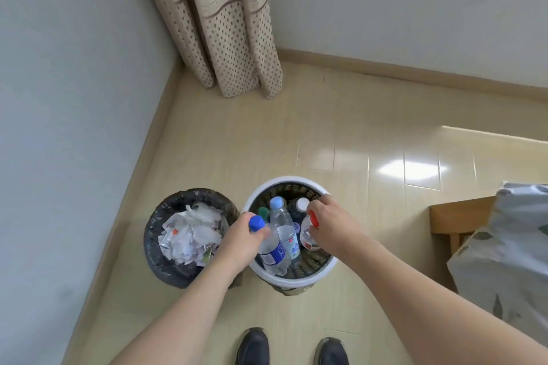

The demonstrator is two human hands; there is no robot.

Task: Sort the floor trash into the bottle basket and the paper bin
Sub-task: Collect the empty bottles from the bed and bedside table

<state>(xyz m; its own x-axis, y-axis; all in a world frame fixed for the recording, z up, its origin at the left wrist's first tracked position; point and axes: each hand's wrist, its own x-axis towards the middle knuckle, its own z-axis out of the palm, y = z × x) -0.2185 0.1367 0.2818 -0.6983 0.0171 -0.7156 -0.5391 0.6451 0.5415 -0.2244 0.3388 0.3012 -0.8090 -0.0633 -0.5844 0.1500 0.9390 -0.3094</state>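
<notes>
A white-rimmed mesh basket (296, 282) stands on the floor in front of my feet with several plastic bottles inside. My left hand (240, 238) grips the neck of a blue-capped bottle (272, 249) over the basket's left side. My right hand (329, 221) holds a red-capped bottle (308, 235) by its neck over the basket's right side. A light-blue-capped bottle (281, 218) stands upright between them. Left of the basket is a bin lined with a black bag (154, 234), filled with crumpled white paper (191, 232).
Walls meet in a corner at the back, where a dotted curtain (228, 38) hangs to the floor. A wooden bed frame (453, 216) with a patterned cover (504, 261) stands at the right. My shoes (253, 345) are at the bottom edge.
</notes>
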